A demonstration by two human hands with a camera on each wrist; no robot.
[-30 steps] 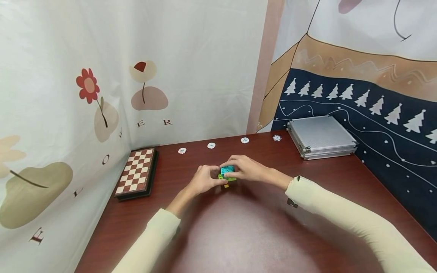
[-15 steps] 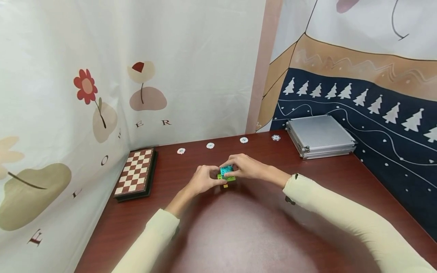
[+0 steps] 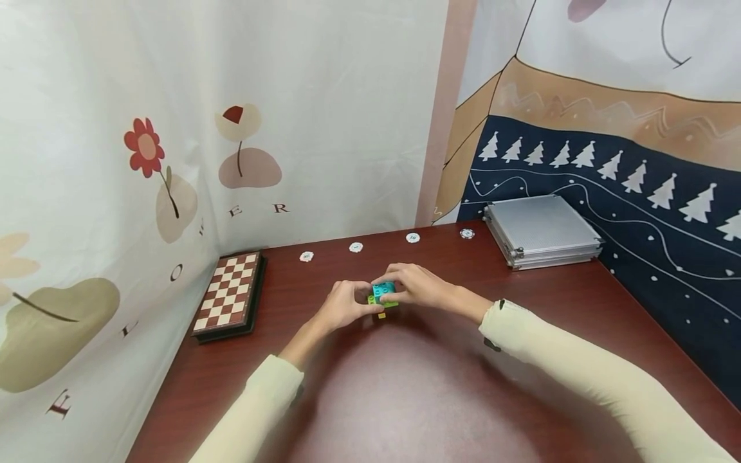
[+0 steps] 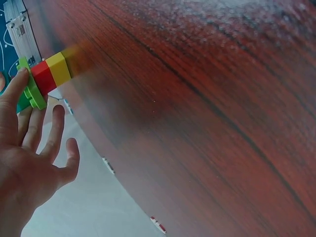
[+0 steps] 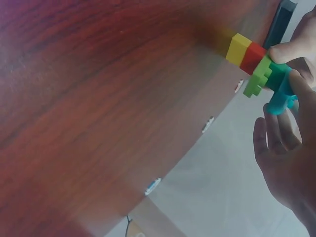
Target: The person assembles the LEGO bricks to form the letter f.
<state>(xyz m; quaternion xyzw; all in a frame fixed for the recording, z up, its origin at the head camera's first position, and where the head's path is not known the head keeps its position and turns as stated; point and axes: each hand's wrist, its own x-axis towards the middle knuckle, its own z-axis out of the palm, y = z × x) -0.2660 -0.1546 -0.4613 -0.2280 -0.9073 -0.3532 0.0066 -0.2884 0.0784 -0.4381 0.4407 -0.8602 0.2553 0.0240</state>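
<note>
A stack of toy building bricks stands on the table between the hands. A yellow brick point(image 4: 58, 69) forms its base, with a red brick point(image 4: 43, 78) above it. Over these lies a wider lime-green brick point(image 5: 257, 76), then a dark green brick point(image 5: 277, 74), and a turquoise brick point(image 3: 382, 290) on top. My left hand point(image 3: 343, 304) pinches the stack around the lime-green level, thumb in front. From the right, my right hand point(image 3: 418, 285) grips the turquoise brick between thumb and fingers. Fingers partly cover the upper bricks in the head view.
At the left of the dark red table point(image 3: 370, 399) lies a checkered board-game box point(image 3: 228, 292). Several poker chips point(image 3: 356, 247) sit in a row along the back edge. A silver metal case point(image 3: 544, 228) lies at the back right. Printed curtains surround the table.
Both hands stay on the brick stack with hardly any movement. The head view has shifted slightly, so everything appears a little further left.
</note>
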